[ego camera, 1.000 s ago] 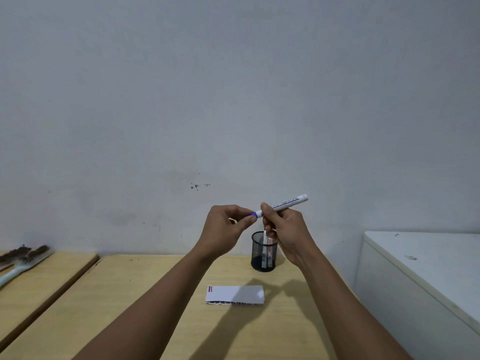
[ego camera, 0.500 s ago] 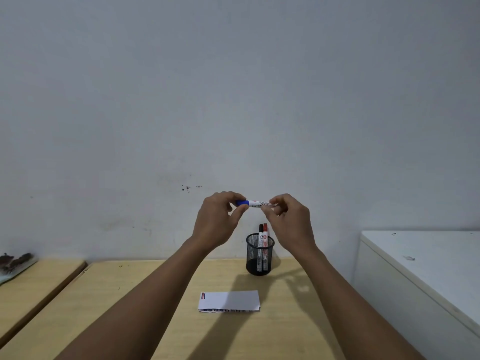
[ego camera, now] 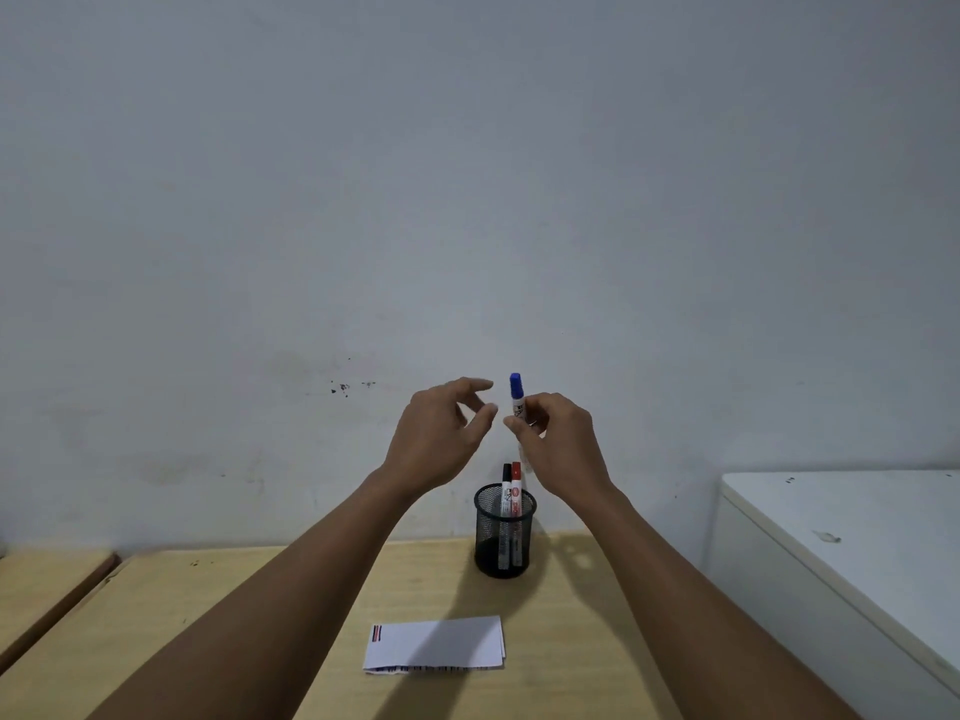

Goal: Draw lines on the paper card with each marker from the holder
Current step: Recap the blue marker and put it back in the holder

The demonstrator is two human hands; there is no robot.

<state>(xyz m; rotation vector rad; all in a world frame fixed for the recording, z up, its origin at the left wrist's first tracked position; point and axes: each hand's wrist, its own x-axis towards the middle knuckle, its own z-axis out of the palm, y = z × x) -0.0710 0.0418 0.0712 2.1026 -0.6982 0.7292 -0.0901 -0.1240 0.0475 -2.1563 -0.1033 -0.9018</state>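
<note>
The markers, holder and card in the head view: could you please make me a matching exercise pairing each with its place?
Things:
1. blue marker
2. red marker
3. paper card
4. holder

Places:
A. flat on the table, nearest the camera
B. standing in the mesh cup
C. held upright in the right hand
D. standing on the table near the wall

Pairs: 1-C, 2-B, 3-A, 4-D

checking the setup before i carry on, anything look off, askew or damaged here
Little stands out. The white paper card lies slightly askew on the light wooden table, its near edge looking ragged. The black mesh holder stands upright with two markers. The right hand holds the blue-capped marker upright; the left hand is open.
</note>
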